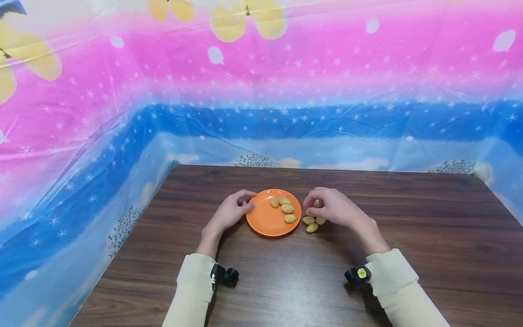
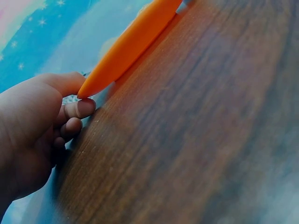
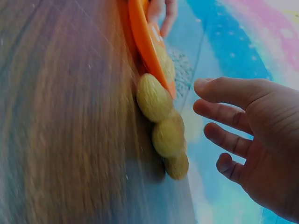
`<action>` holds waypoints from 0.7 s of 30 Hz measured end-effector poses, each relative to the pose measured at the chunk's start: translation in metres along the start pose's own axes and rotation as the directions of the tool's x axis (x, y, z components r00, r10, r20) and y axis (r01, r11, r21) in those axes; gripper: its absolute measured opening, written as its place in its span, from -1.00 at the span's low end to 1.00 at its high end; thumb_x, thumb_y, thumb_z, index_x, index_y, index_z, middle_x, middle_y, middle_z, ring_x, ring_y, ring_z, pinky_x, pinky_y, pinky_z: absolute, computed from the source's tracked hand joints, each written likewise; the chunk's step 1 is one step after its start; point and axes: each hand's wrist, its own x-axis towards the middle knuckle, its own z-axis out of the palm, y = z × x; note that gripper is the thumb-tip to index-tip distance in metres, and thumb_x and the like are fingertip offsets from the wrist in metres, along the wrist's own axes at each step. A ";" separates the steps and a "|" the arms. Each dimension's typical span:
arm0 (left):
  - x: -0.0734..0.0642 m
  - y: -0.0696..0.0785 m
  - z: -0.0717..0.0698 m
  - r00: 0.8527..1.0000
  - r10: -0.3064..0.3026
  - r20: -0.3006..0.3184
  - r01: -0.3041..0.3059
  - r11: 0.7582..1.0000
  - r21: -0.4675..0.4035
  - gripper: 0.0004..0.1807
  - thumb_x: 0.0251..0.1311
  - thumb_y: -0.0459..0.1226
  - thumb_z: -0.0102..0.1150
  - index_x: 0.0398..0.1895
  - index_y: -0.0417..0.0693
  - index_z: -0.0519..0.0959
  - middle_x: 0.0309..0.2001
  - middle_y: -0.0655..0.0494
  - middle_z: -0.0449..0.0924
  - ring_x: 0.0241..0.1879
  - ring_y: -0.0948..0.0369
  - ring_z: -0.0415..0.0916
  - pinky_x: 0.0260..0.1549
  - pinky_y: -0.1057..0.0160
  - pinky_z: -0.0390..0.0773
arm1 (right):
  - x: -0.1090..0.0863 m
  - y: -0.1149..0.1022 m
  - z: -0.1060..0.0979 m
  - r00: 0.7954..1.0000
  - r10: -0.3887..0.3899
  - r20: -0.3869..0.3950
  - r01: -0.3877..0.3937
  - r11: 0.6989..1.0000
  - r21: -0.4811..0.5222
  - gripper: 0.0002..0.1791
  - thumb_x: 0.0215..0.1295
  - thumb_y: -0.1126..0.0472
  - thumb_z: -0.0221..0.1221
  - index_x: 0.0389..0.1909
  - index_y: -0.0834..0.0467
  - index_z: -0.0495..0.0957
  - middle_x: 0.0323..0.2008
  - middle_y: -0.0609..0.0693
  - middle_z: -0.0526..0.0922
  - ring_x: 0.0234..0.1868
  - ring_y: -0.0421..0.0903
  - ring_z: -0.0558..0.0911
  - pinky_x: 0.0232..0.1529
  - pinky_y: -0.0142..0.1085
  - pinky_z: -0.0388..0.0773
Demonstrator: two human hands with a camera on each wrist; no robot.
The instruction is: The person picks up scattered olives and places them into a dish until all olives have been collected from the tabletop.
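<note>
An orange plate (image 1: 263, 222) lies on the table with several oval, yellowish, ridged nut-like pieces (image 1: 288, 208) toward its right side. My left hand (image 1: 230, 211) pinches the plate's left rim; in the left wrist view the thumb is above the edge of the plate (image 2: 126, 51) and the fingers are below. Just right of the plate is a small pile of the same pieces (image 1: 312, 227), partly hidden by my right hand (image 1: 337, 206). That hand hovers over the pile, and in the right wrist view its fingers (image 3: 233, 140) are spread and loosely bent, with nothing between them and the thumb.
The dark wood-grain table (image 1: 286, 281) extends around the plate, with its far edge a short way behind it. A pink and blue patterned cloth (image 1: 261, 91) hangs behind and at the sides. Each wrist carries a black camera (image 1: 230, 276) near the light sleeve cuff.
</note>
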 end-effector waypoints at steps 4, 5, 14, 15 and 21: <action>0.000 0.000 0.000 1.000 -0.004 0.003 0.004 1.000 0.002 -0.64 0.37 -0.06 0.16 0.21 0.28 0.54 -0.38 0.07 0.46 -0.41 0.13 0.40 -0.38 0.24 0.34 | -0.004 0.008 -0.005 1.000 0.013 -0.019 -0.012 1.000 0.015 -0.82 0.32 0.15 0.28 -0.10 0.05 0.68 -0.23 -0.10 0.64 -0.31 -0.10 0.55 -0.32 -0.24 0.51; 0.000 0.000 0.000 1.000 -0.005 0.003 0.005 1.000 0.004 -0.64 0.37 -0.06 0.16 0.21 0.28 0.54 -0.38 0.07 0.46 -0.41 0.13 0.40 -0.38 0.24 0.34 | -0.005 0.010 -0.006 1.000 0.013 -0.028 -0.012 1.000 0.014 -0.83 0.32 0.15 0.28 -0.10 0.04 0.68 -0.23 -0.10 0.65 -0.32 -0.11 0.56 -0.33 -0.25 0.51; 0.000 -0.001 0.000 1.000 -0.011 0.000 0.011 1.000 0.000 -0.65 0.37 -0.06 0.16 0.20 0.28 0.54 -0.38 0.06 0.45 -0.40 0.10 0.40 -0.36 0.22 0.35 | -0.013 0.028 -0.008 0.996 0.026 -0.081 -0.024 1.000 0.020 -0.83 0.30 0.16 0.29 -0.11 0.03 0.68 -0.20 -0.07 0.65 -0.31 -0.14 0.55 -0.27 -0.25 0.49; 0.000 0.000 0.000 1.000 -0.010 -0.001 0.010 1.000 -0.002 -0.65 0.37 -0.06 0.17 0.20 0.28 0.54 -0.38 0.06 0.45 -0.40 0.10 0.40 -0.35 0.22 0.35 | -0.014 0.031 -0.008 0.996 0.028 -0.084 -0.027 0.999 0.021 -0.82 0.30 0.15 0.29 -0.10 0.03 0.67 -0.18 -0.06 0.65 -0.30 -0.14 0.55 -0.26 -0.26 0.49; 0.000 0.001 0.000 1.000 -0.001 -0.002 0.001 1.000 -0.005 -0.65 0.37 -0.06 0.17 0.20 0.28 0.54 -0.37 0.06 0.47 -0.39 0.12 0.41 -0.34 0.21 0.36 | -0.017 0.041 -0.006 0.995 0.047 -0.091 -0.043 0.998 0.039 -0.80 0.31 0.11 0.29 -0.08 0.03 0.66 -0.13 -0.04 0.64 -0.29 -0.13 0.53 -0.27 -0.24 0.47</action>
